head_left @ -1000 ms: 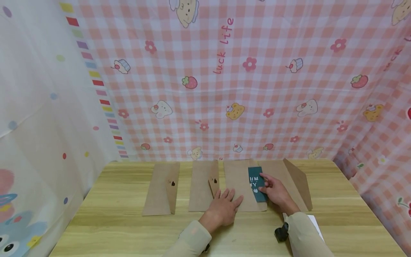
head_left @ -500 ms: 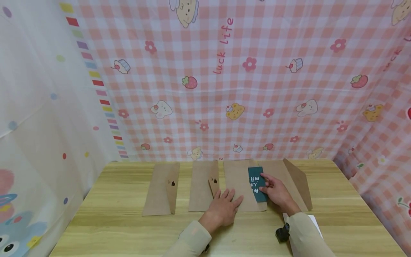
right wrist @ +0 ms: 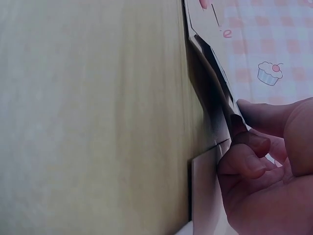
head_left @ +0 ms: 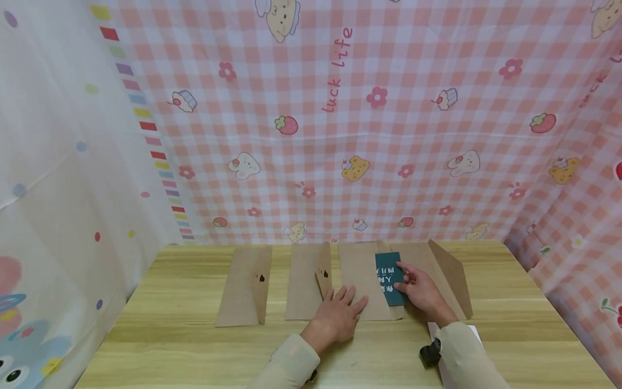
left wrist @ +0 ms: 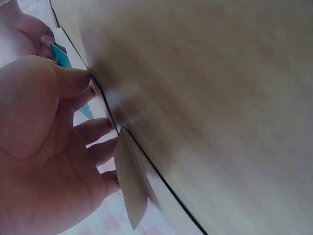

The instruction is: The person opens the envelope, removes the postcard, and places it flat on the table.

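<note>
My right hand pinches the right edge of a dark green card with white Chinese characters. Its left part is tucked into a brown kraft envelope. In the right wrist view the thumb lies on top of the edge, with curled fingers underneath. My left hand rests with spread fingers on the lower left part of that envelope. Beside its fingertips is the raised flap of a second kraft envelope. The left wrist view shows the green card beyond the left thumb.
Another kraft envelope lies at the left, and one with its flap opened out lies at the right. A white sheet and brown paper show beneath the right sleeve. A checked cloth hangs behind the wooden table.
My right hand has shifted slightly right with the green card, and more of its characters show outside the envelope. The left hand has stayed in place.
</note>
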`<control>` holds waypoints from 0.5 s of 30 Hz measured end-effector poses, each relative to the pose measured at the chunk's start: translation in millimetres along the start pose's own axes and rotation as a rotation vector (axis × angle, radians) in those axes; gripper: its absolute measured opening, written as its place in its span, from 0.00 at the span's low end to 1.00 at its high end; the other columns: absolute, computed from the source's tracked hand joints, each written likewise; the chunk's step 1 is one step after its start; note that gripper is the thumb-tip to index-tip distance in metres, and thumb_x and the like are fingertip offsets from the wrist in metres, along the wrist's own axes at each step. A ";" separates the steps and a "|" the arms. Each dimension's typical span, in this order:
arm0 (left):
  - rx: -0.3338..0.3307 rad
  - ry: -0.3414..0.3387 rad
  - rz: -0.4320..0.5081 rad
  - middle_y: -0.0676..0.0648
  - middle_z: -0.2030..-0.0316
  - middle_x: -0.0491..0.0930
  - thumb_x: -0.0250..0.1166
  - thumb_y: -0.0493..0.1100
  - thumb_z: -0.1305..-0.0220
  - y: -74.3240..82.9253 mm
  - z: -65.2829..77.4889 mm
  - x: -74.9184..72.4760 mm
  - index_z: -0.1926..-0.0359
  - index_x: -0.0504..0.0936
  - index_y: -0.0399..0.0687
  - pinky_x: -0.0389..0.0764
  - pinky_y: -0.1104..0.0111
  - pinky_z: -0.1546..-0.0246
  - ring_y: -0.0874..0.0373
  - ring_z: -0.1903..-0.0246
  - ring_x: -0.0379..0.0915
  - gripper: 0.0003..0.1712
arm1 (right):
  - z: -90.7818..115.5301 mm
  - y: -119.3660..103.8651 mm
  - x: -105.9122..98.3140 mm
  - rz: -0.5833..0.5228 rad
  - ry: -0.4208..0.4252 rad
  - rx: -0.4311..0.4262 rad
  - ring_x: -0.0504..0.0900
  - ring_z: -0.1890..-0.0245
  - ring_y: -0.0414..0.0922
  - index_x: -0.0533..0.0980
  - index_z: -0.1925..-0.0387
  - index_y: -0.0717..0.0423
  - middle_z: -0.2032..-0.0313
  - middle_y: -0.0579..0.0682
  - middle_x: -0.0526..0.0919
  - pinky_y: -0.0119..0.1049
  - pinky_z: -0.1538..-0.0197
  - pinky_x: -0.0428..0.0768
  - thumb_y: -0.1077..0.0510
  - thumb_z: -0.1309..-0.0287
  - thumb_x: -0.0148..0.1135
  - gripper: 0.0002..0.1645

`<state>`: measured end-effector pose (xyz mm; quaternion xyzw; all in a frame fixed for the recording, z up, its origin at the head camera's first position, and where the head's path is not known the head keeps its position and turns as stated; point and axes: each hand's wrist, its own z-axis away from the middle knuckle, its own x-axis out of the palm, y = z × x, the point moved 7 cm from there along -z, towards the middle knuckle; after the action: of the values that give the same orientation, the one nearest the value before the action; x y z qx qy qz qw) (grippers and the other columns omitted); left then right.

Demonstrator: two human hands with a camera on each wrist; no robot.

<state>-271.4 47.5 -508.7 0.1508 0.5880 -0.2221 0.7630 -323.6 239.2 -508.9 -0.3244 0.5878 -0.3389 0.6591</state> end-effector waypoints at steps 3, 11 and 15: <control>-0.003 -0.005 0.000 0.55 0.23 0.53 0.45 0.54 0.22 0.1 -0.2 0.9 0.24 0.56 0.73 0.54 0.55 0.26 0.57 0.24 0.48 0.29 | 0.7 0.0 -1.3 0.015 0.000 -0.009 0.71 0.56 0.51 0.63 0.29 0.63 0.64 0.52 0.68 0.43 0.52 0.66 0.65 0.35 0.59 0.34; -0.006 -0.003 -0.005 0.55 0.23 0.52 0.45 0.55 0.22 -0.3 -1.2 2.5 0.24 0.55 0.73 0.53 0.55 0.26 0.57 0.24 0.48 0.29 | 1.3 -0.4 -5.4 0.034 0.009 -0.021 0.71 0.62 0.48 0.64 0.30 0.64 0.65 0.52 0.68 0.40 0.57 0.67 0.66 0.35 0.60 0.34; -0.005 -0.003 0.000 0.55 0.23 0.52 0.44 0.54 0.22 -0.4 -1.3 2.5 0.24 0.55 0.73 0.53 0.55 0.26 0.57 0.24 0.48 0.29 | 1.9 -0.5 -7.0 0.045 0.011 -0.026 0.70 0.64 0.47 0.64 0.30 0.64 0.65 0.52 0.69 0.38 0.58 0.67 0.65 0.35 0.60 0.34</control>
<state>-272.1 47.3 -511.4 0.1487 0.5875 -0.2208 0.7642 -322.3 244.8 -504.5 -0.3176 0.6029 -0.3180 0.6592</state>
